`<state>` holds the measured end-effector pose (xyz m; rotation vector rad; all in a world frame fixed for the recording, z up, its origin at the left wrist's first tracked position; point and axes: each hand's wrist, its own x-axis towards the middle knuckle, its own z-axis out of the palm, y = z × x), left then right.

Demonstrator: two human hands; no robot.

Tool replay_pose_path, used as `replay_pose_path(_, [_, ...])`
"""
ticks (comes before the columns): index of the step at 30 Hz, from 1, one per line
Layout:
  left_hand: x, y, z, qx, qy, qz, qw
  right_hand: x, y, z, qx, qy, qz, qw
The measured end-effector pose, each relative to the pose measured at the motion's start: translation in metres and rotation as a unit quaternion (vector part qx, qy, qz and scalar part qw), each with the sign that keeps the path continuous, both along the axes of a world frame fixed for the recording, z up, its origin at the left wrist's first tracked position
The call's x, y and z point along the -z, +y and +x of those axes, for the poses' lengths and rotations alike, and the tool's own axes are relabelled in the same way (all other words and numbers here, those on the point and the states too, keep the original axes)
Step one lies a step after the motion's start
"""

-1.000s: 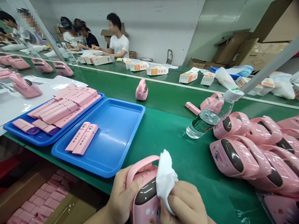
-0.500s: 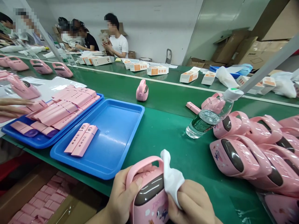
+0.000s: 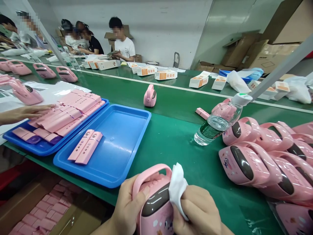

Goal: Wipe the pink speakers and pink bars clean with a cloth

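Two hands [image 3: 129,202] [image 3: 199,209] hold white cloth [image 3: 177,186] and cartoon-printed device [image 3: 156,199].

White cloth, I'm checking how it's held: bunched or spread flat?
Bunched: the cloth is gathered in the right hand, its creased end sticking up beside the pink case.

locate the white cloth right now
In the head view, the white cloth is low, just right of centre, in the right hand, against the pink device held by the left hand.
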<state>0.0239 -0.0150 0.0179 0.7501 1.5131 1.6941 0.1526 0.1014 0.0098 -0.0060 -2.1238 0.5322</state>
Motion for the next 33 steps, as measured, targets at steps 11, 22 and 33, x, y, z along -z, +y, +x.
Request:
replay_pose_path(11, [0.003, -0.002, -0.003, 0.037, 0.000, 0.010, 0.999, -0.002, 0.004, -0.002, 0.000, -0.004, -0.004, 1.000])
replay_pose_path(22, [0.002, 0.000, -0.002, 0.007, -0.017, -0.007, 1.000, 0.004, 0.006, -0.002, 0.007, -0.023, -0.062, 0.998])
replay_pose_path(33, [-0.007, 0.007, -0.009, 0.055, -0.191, 0.043, 0.979, -0.011, 0.022, 0.012, 0.134, 0.096, -0.644, 0.747])
